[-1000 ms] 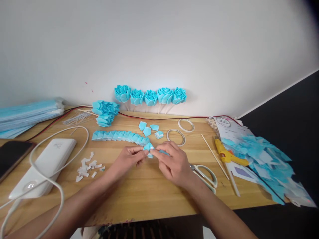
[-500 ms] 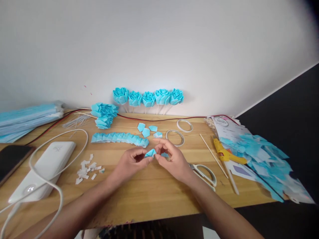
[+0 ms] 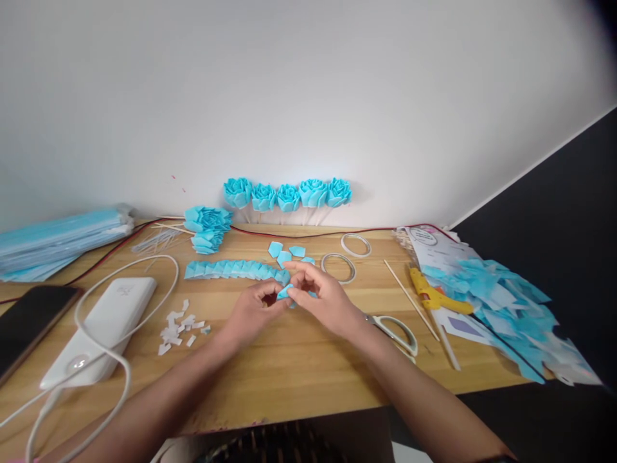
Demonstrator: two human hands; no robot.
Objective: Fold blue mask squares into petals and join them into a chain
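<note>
Both hands meet at the middle of the wooden table (image 3: 299, 379). My left hand (image 3: 253, 310) and my right hand (image 3: 321, 299) pinch one small folded blue paper petal (image 3: 285, 291) between their fingertips, just above the table. Right behind them lies a long strip of overlapping blue petals (image 3: 231, 270). A few loose blue petals (image 3: 284, 252) lie beyond the fingers. Finished blue paper roses (image 3: 288, 194) on sticks lean against the wall, and one larger rose (image 3: 208, 220) rests on the table.
Scissors (image 3: 398, 333) lie beside my right wrist. Two tape rings (image 3: 339, 267), wooden sticks (image 3: 411, 299), a yellow glue gun (image 3: 434, 297) and a heap of blue paper scraps (image 3: 501, 302) are to the right. White paper bits (image 3: 180, 323), a white power bank (image 3: 103, 328) with cable, a phone (image 3: 29, 318) and stacked blue sheets (image 3: 58, 238) are at the left.
Both hands have kept hold of the blue petal and shifted slightly away from me, closing tighter around it. The view has tilted a little.
</note>
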